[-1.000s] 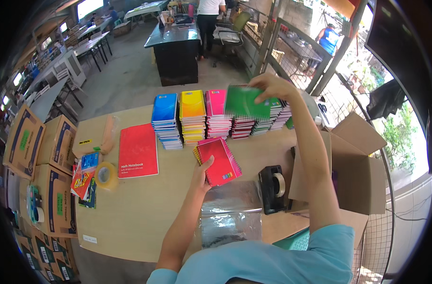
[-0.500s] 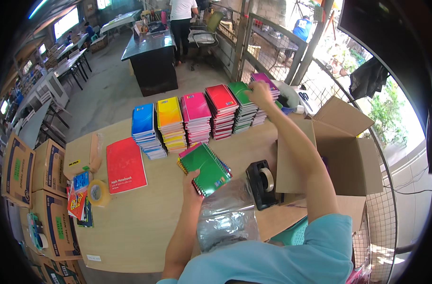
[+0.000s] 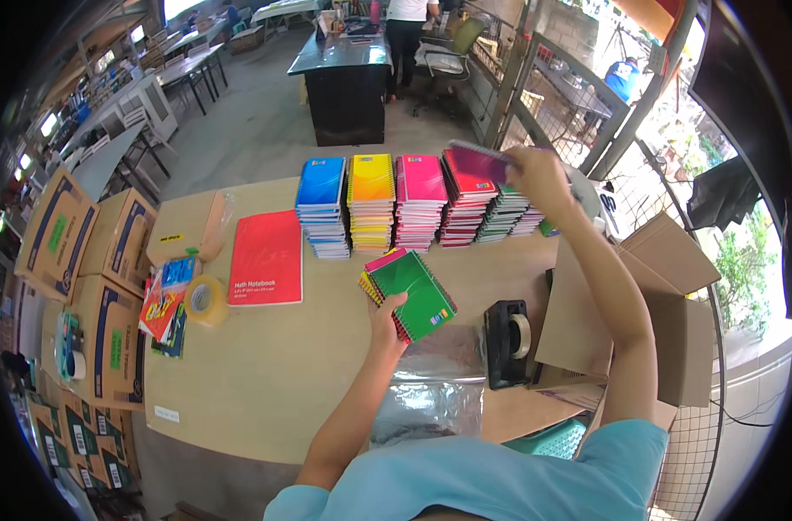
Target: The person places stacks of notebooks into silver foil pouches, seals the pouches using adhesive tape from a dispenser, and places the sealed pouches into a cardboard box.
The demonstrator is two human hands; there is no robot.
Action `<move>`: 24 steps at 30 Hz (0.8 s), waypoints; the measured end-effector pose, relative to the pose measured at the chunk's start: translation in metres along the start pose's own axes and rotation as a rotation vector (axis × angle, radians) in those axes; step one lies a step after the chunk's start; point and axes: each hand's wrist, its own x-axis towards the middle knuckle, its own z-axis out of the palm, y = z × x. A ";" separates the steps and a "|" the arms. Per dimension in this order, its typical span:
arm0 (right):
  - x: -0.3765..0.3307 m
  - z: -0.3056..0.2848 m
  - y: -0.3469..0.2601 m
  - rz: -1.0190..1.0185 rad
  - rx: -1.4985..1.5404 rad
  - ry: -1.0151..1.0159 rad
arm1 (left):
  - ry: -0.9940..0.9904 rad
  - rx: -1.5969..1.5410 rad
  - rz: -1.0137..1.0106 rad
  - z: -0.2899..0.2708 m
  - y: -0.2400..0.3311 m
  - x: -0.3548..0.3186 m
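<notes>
My left hand (image 3: 387, 325) grips a fanned handful of small spiral notebooks over the table, a green notebook (image 3: 424, 293) on top with pink, yellow and red edges beneath. Pinched in my right hand (image 3: 539, 181) is a purple spiral notebook (image 3: 479, 162), held tilted above the far stacks. Those stacks run in a row: blue (image 3: 320, 184), yellow (image 3: 372, 180), pink (image 3: 419, 180), red (image 3: 467, 208), green (image 3: 502, 217) and one at the right end (image 3: 528, 222). The raised notebook and my hand hide the tops of the last stacks.
Clear plastic bags (image 3: 431, 395) and a black tape dispenser (image 3: 507, 343) lie nearest me. An open carton (image 3: 578, 313) stands at right. Leftward are a large red notebook (image 3: 266, 260), a tape roll (image 3: 205, 300), small packets (image 3: 166, 300) and stacked cartons (image 3: 109, 334).
My right hand has lifted the purple notebook off the rightmost stack and brought it up and leftward. The left hand still holds its notebooks. The whole view has shifted.
</notes>
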 end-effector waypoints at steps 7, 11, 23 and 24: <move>-0.061 -0.034 -0.122 -0.534 0.819 -0.423 | -0.205 -0.237 -0.364 -0.046 0.014 -0.028; -0.102 -0.005 -0.134 -0.669 0.733 -0.492 | -0.226 -0.277 -0.486 -0.005 0.045 -0.093; -0.207 -0.049 -0.199 1.218 1.839 -1.108 | -0.769 1.035 0.280 0.022 0.137 -0.160; -0.213 -0.046 -0.210 1.206 1.767 -1.048 | -1.069 1.259 0.547 0.043 0.156 -0.164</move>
